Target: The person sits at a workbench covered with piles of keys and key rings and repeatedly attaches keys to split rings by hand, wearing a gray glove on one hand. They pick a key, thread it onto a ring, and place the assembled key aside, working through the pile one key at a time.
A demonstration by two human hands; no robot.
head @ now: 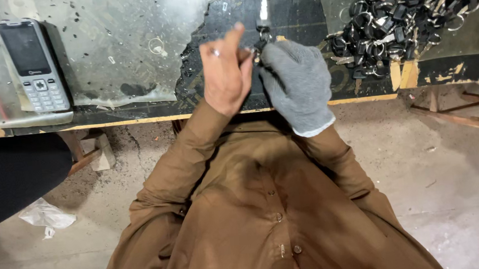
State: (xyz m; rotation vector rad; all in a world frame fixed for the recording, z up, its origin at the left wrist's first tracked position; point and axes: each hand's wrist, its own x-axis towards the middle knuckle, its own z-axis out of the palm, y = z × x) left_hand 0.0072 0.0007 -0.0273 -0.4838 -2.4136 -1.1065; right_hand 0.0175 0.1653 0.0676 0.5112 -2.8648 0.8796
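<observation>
My bare left hand (224, 73) and my right hand (298, 84), which wears a grey knit glove, meet above the workbench edge. Between their fingertips they pinch a small metal and black part with a ring (260, 40). The left index finger sticks up. A silver blade-like piece (263, 7) lies just beyond the hands. The part is mostly hidden by the fingers. Brown sleeves run back to my body.
A pile of black key parts with metal rings (406, 13) covers the bench at the right. A grey keypad phone (33, 64) lies at the left on the scratched clear sheet (107, 42). A loose ring (157, 45) rests mid-bench. Concrete floor lies below.
</observation>
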